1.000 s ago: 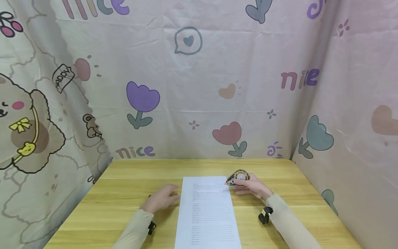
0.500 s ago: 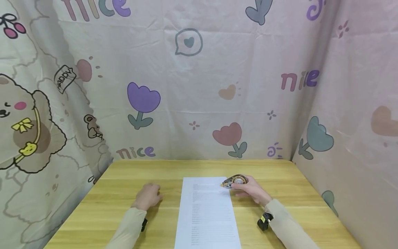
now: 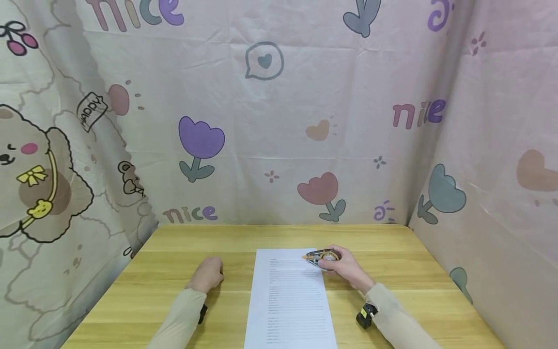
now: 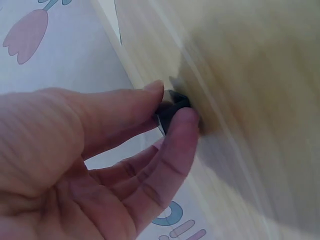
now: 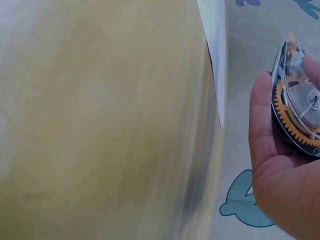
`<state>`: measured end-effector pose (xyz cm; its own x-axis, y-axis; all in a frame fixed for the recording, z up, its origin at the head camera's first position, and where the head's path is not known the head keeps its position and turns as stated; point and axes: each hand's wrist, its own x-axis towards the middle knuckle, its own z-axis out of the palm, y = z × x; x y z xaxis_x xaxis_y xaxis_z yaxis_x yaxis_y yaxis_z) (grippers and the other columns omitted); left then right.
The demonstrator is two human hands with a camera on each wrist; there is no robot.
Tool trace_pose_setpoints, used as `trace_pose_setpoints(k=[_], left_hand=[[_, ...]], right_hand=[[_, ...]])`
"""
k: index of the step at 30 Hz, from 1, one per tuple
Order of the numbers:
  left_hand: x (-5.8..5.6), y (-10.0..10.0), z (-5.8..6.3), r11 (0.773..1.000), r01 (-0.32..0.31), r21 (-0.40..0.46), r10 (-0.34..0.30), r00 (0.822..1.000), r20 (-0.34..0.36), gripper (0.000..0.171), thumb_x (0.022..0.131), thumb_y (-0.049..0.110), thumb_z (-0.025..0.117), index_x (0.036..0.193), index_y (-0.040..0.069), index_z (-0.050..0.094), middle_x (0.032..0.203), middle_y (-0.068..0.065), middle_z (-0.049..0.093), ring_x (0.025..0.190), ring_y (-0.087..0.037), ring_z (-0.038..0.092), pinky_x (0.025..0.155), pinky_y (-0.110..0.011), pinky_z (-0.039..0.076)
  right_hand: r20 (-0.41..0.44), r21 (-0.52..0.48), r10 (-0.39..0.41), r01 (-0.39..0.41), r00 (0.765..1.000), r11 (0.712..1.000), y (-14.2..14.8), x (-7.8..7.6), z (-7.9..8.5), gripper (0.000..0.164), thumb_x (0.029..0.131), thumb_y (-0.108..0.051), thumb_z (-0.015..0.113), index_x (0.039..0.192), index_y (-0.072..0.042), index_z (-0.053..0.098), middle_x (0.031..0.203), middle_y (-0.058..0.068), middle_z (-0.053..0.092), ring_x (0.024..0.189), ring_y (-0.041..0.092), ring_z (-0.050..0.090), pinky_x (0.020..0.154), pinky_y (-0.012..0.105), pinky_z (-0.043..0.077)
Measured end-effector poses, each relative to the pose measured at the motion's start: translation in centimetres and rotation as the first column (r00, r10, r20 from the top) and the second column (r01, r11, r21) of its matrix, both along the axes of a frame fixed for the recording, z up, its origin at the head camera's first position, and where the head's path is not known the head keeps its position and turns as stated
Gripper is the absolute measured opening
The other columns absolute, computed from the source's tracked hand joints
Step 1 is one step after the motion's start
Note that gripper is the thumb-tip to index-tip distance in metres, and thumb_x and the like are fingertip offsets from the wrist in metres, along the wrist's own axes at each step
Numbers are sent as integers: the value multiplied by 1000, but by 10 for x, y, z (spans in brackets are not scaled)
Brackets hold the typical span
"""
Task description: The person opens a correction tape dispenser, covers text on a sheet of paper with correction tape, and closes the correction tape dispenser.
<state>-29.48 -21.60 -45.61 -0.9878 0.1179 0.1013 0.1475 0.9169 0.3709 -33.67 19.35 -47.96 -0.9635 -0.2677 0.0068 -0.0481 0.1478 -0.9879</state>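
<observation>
My right hand (image 3: 350, 271) grips a correction tape (image 3: 322, 259) with a clear case and orange gears, thumb on one face and fingers behind. Its orange tip points left, over the upper right of a printed sheet of paper (image 3: 289, 300). In the right wrist view the correction tape (image 5: 296, 107) is partly cut off by the frame edge. Left of the sheet, my left hand (image 3: 207, 275) is low over the table. The left wrist view shows its thumb and finger pinching a small dark piece with a clear edge (image 4: 172, 111), whose kind I cannot tell.
A light wooden table (image 3: 174, 242) bears the sheet. Behind it and along both sides hangs a pale curtain (image 3: 261, 121) printed with flowers and words. A small black camera (image 3: 366, 315) sits at the right wrist.
My left hand has drawn away leftward from the sheet's edge. My right hand has carried the correction tape left, so its tip now overlaps the top printed lines.
</observation>
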Motion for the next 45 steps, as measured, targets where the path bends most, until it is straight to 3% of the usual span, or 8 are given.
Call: trace_pose_setpoints(k=[8,12,17,21,25,32,37,45], left_hand=[[-2,3,1,999,-3,41,6,997,-75,5,80,-4,73,81,-3,68,80,-10,67,74,-22,62,65,-39,55],[-4,7,1,993,-11,120,24,994,-104,4,83,0,72,81,-1,69,78,-7,68,70,-18,61,61,-35,54],[-9,17,1,953,31,301,-16,999,-52,5,85,8,73,84,5,69,77,-2,66,65,-13,57,59,-29,51],[-12,27,1,919,97,383,-78,995,-65,6,86,10,73,89,6,70,81,1,66,72,-10,58,66,-26,52],[-13,39,1,900,101,425,-68,993,-94,12,85,11,75,96,5,72,85,2,68,77,-10,59,70,-25,53],[-9,59,2,845,104,524,-44,991,-126,18,82,17,80,97,10,75,85,0,70,72,-11,62,60,-22,53],[-8,72,3,814,176,554,-100,981,-164,22,83,15,79,103,6,75,85,-3,72,68,-10,64,57,-21,54],[-5,90,7,805,274,527,-172,957,-235,27,85,15,76,110,5,74,98,-10,74,76,-9,67,63,-18,55]], right_hand=[[2,-7,-21,21,1000,1000,-1,0,-2,52,82,-13,79,124,4,54,117,25,57,90,21,66,82,46,60],[0,-5,-6,6,1000,1000,-4,1,-2,51,83,-14,78,124,5,53,116,23,58,90,21,65,81,46,60],[-1,-13,8,-8,1000,1000,-14,1,-3,48,85,-18,77,120,4,54,114,21,59,90,19,66,80,46,61],[-24,-17,22,-22,999,1000,-23,1,0,46,86,-19,76,118,4,54,111,20,61,88,19,67,78,46,61],[-43,-13,55,-55,998,998,-33,2,5,46,86,-19,76,118,4,53,109,19,61,88,20,66,79,48,60],[-46,-76,100,-103,994,992,-46,1,10,47,87,-17,75,125,3,53,112,18,62,96,24,66,84,50,59],[-67,-87,154,-160,986,983,-50,2,11,48,88,-17,74,128,3,56,111,14,66,102,31,66,83,46,60],[-129,-47,199,-206,971,977,-62,7,14,45,87,-14,74,126,4,60,107,16,68,101,43,65,82,43,60]])
